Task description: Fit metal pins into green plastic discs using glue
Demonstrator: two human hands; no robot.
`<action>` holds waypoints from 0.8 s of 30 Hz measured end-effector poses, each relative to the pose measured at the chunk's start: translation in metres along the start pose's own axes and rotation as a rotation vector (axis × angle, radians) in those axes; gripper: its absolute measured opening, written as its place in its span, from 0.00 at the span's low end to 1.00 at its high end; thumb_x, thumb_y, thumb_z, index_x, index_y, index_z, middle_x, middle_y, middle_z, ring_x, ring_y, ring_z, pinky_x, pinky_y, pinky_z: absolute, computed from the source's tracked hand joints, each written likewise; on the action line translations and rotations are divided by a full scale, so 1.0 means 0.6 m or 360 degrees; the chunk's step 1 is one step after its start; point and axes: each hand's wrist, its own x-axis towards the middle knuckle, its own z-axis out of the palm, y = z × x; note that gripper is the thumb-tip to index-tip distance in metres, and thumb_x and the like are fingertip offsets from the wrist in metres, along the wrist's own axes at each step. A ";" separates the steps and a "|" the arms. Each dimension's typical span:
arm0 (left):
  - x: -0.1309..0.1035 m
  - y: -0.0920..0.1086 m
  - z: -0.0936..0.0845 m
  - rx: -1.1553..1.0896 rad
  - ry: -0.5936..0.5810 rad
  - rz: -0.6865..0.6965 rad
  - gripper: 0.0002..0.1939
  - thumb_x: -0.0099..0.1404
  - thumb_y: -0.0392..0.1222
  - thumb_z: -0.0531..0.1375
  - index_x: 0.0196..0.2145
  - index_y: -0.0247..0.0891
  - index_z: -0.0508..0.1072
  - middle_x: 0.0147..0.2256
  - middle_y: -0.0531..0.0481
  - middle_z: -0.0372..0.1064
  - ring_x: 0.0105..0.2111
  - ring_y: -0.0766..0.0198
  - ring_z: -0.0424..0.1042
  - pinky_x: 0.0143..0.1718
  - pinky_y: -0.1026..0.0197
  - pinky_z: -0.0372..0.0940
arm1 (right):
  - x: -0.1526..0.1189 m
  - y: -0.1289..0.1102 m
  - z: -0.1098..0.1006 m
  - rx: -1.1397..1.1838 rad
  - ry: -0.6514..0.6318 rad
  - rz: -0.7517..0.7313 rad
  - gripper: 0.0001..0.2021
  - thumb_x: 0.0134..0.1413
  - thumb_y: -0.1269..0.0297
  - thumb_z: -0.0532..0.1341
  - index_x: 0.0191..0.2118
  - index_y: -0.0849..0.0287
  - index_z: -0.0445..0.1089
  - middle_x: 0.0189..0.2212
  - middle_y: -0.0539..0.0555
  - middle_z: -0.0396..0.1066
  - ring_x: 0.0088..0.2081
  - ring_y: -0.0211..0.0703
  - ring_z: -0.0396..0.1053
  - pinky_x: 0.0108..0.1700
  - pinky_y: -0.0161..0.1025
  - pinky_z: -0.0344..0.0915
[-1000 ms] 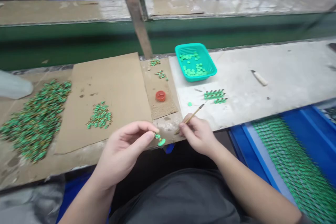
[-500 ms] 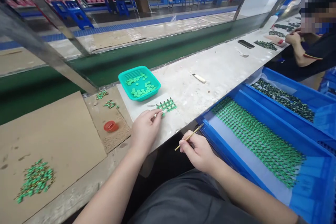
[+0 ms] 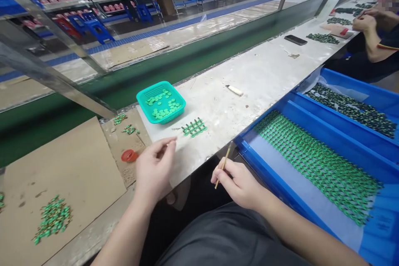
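Observation:
My left hand (image 3: 156,164) hovers over the near edge of the white bench, thumb and forefinger pinched; whatever may be between the tips is too small to make out. Just beyond its fingers stand rows of small green pieces with dark upright tips (image 3: 194,127). My right hand (image 3: 235,178) is closed on a thin wooden stick (image 3: 223,164), held at the bench edge with its upper end raised. A turquoise basket (image 3: 146,110) behind the rows holds flat green discs (image 3: 166,110). An orange-red cap (image 3: 127,155) sits on cardboard left of my left hand.
Blue trays (image 3: 249,149) with green and dark pieces stand at the right. A glue tube (image 3: 234,90) and a phone (image 3: 295,40) lie on the bench. Green pieces (image 3: 53,218) are heaped on cardboard (image 3: 93,166). A person's hands (image 3: 368,23) are at far right.
My left hand has drawn back to the left, away from the rows of green pieces. The stick in my right hand has tilted more upright. The view has shifted slightly.

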 end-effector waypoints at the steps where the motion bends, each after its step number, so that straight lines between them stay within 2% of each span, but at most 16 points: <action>1: -0.017 0.005 -0.015 -0.0039 -0.0118 -0.0030 0.26 0.67 0.67 0.66 0.45 0.43 0.88 0.40 0.43 0.84 0.40 0.50 0.81 0.45 0.51 0.76 | 0.002 -0.006 0.002 0.0063 -0.0124 0.0066 0.13 0.79 0.64 0.58 0.38 0.54 0.73 0.31 0.50 0.81 0.33 0.40 0.80 0.38 0.34 0.71; 3: -0.057 0.015 -0.036 -0.0159 -0.0398 -0.0106 0.27 0.63 0.70 0.70 0.41 0.43 0.89 0.32 0.45 0.80 0.33 0.53 0.78 0.37 0.54 0.74 | 0.008 -0.019 0.010 0.0195 -0.0396 0.0200 0.13 0.79 0.64 0.60 0.36 0.53 0.68 0.27 0.47 0.79 0.29 0.38 0.78 0.34 0.33 0.69; 5: -0.095 0.020 -0.043 -0.0455 -0.0680 -0.0314 0.30 0.64 0.73 0.70 0.42 0.42 0.89 0.28 0.46 0.75 0.29 0.57 0.73 0.31 0.57 0.70 | 0.015 -0.031 0.022 0.0273 -0.0590 0.0248 0.13 0.77 0.64 0.62 0.35 0.53 0.66 0.25 0.46 0.78 0.28 0.38 0.76 0.33 0.33 0.67; 6: -0.112 0.019 -0.042 -0.0590 -0.0719 -0.0414 0.31 0.65 0.74 0.70 0.43 0.42 0.89 0.29 0.46 0.74 0.29 0.58 0.72 0.31 0.58 0.69 | 0.017 -0.037 0.030 0.0286 -0.0644 0.0242 0.13 0.77 0.64 0.62 0.34 0.53 0.66 0.26 0.46 0.78 0.28 0.37 0.76 0.33 0.32 0.67; 7: -0.125 0.016 -0.039 -0.0692 -0.0724 -0.0481 0.31 0.66 0.74 0.69 0.44 0.41 0.88 0.31 0.46 0.75 0.31 0.58 0.72 0.32 0.59 0.69 | 0.019 -0.043 0.038 0.0293 -0.0675 0.0231 0.13 0.76 0.64 0.63 0.34 0.53 0.66 0.26 0.45 0.77 0.28 0.37 0.76 0.34 0.32 0.67; 10: -0.148 -0.007 -0.029 -0.0887 -0.0585 -0.0597 0.32 0.67 0.75 0.69 0.46 0.41 0.87 0.37 0.44 0.78 0.36 0.56 0.74 0.38 0.57 0.73 | 0.020 -0.054 0.069 0.0305 -0.0711 0.0208 0.13 0.75 0.64 0.64 0.34 0.53 0.67 0.26 0.45 0.76 0.29 0.36 0.76 0.35 0.31 0.69; 12: -0.151 -0.024 -0.030 -0.1028 -0.0508 -0.0694 0.32 0.65 0.74 0.72 0.46 0.41 0.85 0.37 0.45 0.78 0.37 0.56 0.75 0.40 0.56 0.75 | 0.025 -0.054 0.086 0.0310 -0.0762 0.0200 0.13 0.75 0.62 0.64 0.34 0.53 0.68 0.25 0.44 0.76 0.28 0.36 0.77 0.35 0.30 0.70; 14: -0.147 -0.039 -0.040 -0.1148 -0.0398 -0.0746 0.31 0.62 0.73 0.74 0.43 0.42 0.83 0.38 0.46 0.78 0.38 0.56 0.76 0.41 0.57 0.76 | 0.046 -0.047 0.086 0.0190 -0.0809 0.0116 0.14 0.75 0.59 0.66 0.33 0.53 0.71 0.25 0.44 0.77 0.27 0.36 0.77 0.33 0.30 0.71; 16: -0.141 -0.048 -0.061 -0.1222 -0.0311 -0.0776 0.30 0.62 0.73 0.74 0.41 0.43 0.81 0.37 0.49 0.78 0.34 0.60 0.74 0.38 0.60 0.74 | 0.089 -0.036 0.055 -0.0150 -0.0643 0.0019 0.13 0.70 0.58 0.71 0.31 0.53 0.76 0.25 0.44 0.79 0.28 0.37 0.78 0.33 0.31 0.71; 17: -0.139 -0.050 -0.074 -0.1232 -0.0312 -0.0800 0.29 0.63 0.73 0.73 0.41 0.43 0.79 0.35 0.50 0.76 0.30 0.64 0.70 0.34 0.61 0.72 | 0.118 -0.032 0.027 -0.0440 -0.0312 0.0058 0.13 0.66 0.58 0.73 0.30 0.52 0.77 0.25 0.44 0.79 0.29 0.39 0.79 0.34 0.32 0.73; 18: -0.140 -0.051 -0.088 -0.1228 -0.0343 -0.0827 0.29 0.65 0.73 0.72 0.41 0.44 0.78 0.31 0.53 0.73 0.26 0.67 0.65 0.30 0.63 0.69 | 0.149 -0.027 -0.008 -0.0593 -0.0033 0.0143 0.10 0.67 0.61 0.72 0.32 0.52 0.79 0.29 0.48 0.82 0.34 0.42 0.81 0.40 0.36 0.76; 19: -0.143 -0.052 -0.101 -0.1211 -0.0385 -0.0858 0.28 0.66 0.72 0.71 0.43 0.44 0.77 0.28 0.55 0.68 0.23 0.68 0.59 0.26 0.64 0.65 | 0.182 -0.023 -0.046 -0.0692 0.0184 0.0203 0.08 0.70 0.63 0.67 0.36 0.53 0.80 0.36 0.53 0.85 0.40 0.47 0.82 0.46 0.41 0.78; 21: -0.158 -0.053 -0.123 -0.1151 -0.0432 -0.0908 0.29 0.68 0.72 0.70 0.49 0.45 0.77 0.24 0.59 0.59 0.22 0.69 0.52 0.23 0.66 0.56 | 0.248 -0.013 -0.121 -0.0865 0.0545 0.0318 0.11 0.73 0.64 0.61 0.48 0.60 0.81 0.49 0.66 0.84 0.53 0.56 0.80 0.60 0.52 0.75; 24: -0.190 -0.065 -0.139 -0.1077 -0.0437 -0.0911 0.35 0.69 0.75 0.67 0.56 0.44 0.75 0.23 0.60 0.56 0.23 0.68 0.52 0.23 0.66 0.51 | 0.328 0.014 -0.192 -0.1047 0.0856 0.0479 0.20 0.67 0.66 0.63 0.59 0.72 0.77 0.64 0.81 0.73 0.67 0.69 0.70 0.71 0.63 0.62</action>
